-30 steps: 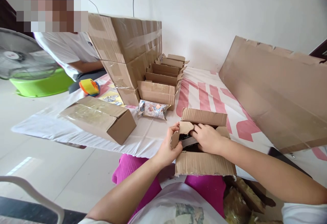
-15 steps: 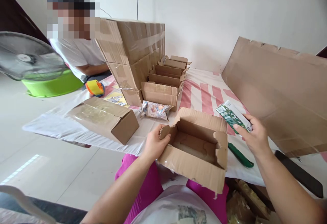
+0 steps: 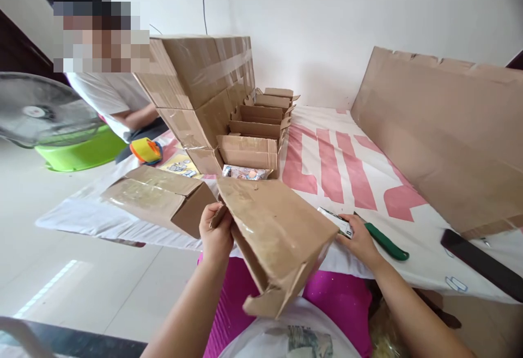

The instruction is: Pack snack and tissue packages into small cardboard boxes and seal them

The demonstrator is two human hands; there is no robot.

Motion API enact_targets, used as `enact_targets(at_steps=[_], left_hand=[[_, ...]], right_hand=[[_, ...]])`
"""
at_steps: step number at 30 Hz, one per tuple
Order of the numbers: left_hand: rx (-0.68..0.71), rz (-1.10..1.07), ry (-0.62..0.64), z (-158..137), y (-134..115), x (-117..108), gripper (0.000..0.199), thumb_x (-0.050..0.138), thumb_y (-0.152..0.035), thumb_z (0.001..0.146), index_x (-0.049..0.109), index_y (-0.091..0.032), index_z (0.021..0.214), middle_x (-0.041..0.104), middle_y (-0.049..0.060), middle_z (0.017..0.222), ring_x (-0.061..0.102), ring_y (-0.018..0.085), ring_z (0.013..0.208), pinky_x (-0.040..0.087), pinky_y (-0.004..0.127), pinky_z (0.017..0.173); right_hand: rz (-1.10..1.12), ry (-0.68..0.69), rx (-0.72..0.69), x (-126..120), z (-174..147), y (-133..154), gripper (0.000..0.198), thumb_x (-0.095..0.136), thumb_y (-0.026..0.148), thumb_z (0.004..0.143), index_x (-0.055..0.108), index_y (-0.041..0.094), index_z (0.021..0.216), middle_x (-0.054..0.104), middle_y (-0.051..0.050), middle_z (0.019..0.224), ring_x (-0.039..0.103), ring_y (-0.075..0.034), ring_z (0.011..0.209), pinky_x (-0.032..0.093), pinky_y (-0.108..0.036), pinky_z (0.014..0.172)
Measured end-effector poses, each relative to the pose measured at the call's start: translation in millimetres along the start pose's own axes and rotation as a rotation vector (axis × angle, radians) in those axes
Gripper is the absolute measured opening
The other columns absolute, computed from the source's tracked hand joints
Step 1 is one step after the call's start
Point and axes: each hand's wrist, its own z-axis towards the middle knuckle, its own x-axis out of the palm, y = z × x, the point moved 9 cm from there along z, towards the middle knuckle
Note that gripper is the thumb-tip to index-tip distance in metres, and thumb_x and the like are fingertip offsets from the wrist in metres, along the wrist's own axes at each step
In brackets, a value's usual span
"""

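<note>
My left hand [image 3: 218, 236] is closed on a flap of a cardboard box [image 3: 281, 222], which is tipped over so that its taped side faces up and its opening is turned away from view. The box hangs above my lap at the table's edge. My right hand [image 3: 359, 241] grips a small white and green packet [image 3: 335, 222] low over the tablecloth, close to the box's right corner. Just right of that hand lies a green-handled knife [image 3: 386, 242]. Behind the tilted box, a printed, wrapped packet [image 3: 246, 173] is partly hidden.
A closed carton [image 3: 153, 194] lies at the left, near a roll of coloured tape [image 3: 146, 151]. Stacked cartons [image 3: 196, 91] and a row of open boxes [image 3: 248, 151] stand beyond. A phone [image 3: 480, 260] and a large cardboard sheet [image 3: 441, 134] are at right. A person [image 3: 114, 93] sits behind a fan [image 3: 44, 110].
My left hand has tipped the box over, so its inside is no longer visible. My right hand has brought the small packet down and left toward the table.
</note>
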Motion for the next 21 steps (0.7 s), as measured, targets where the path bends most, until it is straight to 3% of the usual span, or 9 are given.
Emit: enact_targets(at_steps=[4,9,13,18,21], left_hand=[[0.046,0.011,-0.021,-5.3,14.1,-1.3,0.024,0.074,-0.034,0.071,0.058,-0.02,0.082,0.067,0.0,0.086,0.066,0.015,0.081,0.052,0.029,0.078],[0.092,0.057,-0.008,-10.9,0.3,-1.4,0.018,0.073,-0.031,0.075,0.061,-0.02,0.083,0.071,0.003,0.099,0.066,0.018,0.097,0.051,0.035,0.091],[0.057,0.176,-0.008,-15.1,-13.9,-3.9,0.017,0.071,-0.029,0.073,0.063,-0.02,0.084,0.071,0.003,0.095,0.066,0.019,0.093,0.051,0.036,0.089],[0.054,0.258,0.037,-17.1,-21.0,0.6,0.016,0.067,-0.028,0.073,0.061,-0.02,0.086,0.068,0.002,0.088,0.065,0.018,0.084,0.052,0.032,0.079],[0.089,0.347,0.095,-19.0,-24.0,5.3,0.016,0.063,-0.026,0.077,0.06,-0.02,0.091,0.065,0.003,0.09,0.064,0.018,0.084,0.053,0.032,0.077]], right_hand=[[-0.083,-0.032,-0.063,9.3,-2.8,-9.5,0.05,0.064,0.047,0.078,0.06,0.02,0.121,0.064,-0.012,0.116,0.059,-0.03,0.109,0.045,-0.05,0.097],[-0.176,-0.156,-0.138,-5.4,-5.6,5.5,0.052,0.062,0.055,0.081,0.06,0.022,0.12,0.062,-0.012,0.118,0.056,-0.034,0.114,0.043,-0.057,0.098],[-0.037,-0.24,-0.2,-29.4,-9.3,56.4,0.05,0.064,0.046,0.085,0.054,0.024,0.128,0.058,-0.013,0.125,0.054,-0.031,0.118,0.044,-0.054,0.101],[0.144,-0.076,-0.432,-27.0,-5.3,151.8,0.075,0.072,0.036,0.082,0.034,0.025,0.146,0.051,-0.014,0.138,0.051,-0.03,0.125,0.049,-0.049,0.099],[0.091,-0.068,-0.61,-22.1,-4.0,195.0,0.051,0.063,0.017,0.087,0.049,0.029,0.135,0.063,-0.008,0.118,0.06,-0.024,0.109,0.054,-0.043,0.09]])
